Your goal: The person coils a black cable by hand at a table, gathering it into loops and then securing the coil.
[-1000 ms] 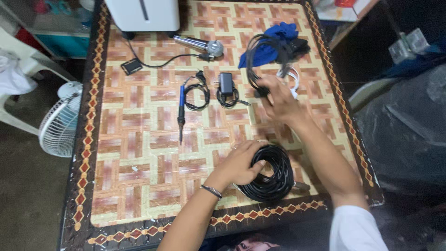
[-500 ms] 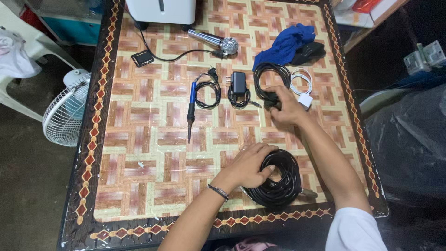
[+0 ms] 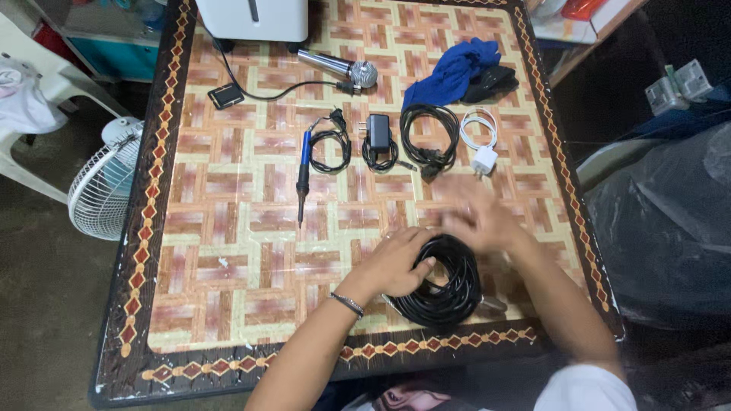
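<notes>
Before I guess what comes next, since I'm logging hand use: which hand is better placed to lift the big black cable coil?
Left. The left hand already rests on the coil with fingers inside its loop, while the right hand is blurred above the coil's far edge, gripping nothing visible.

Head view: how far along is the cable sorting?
Done, it seems: soldering iron, black adapter, small black cable coil and white charger lie in a row on the table. In hand: left hand grips the large black cable coil; right hand, blurred, is above it. Left: that coil, not in the row.
</notes>
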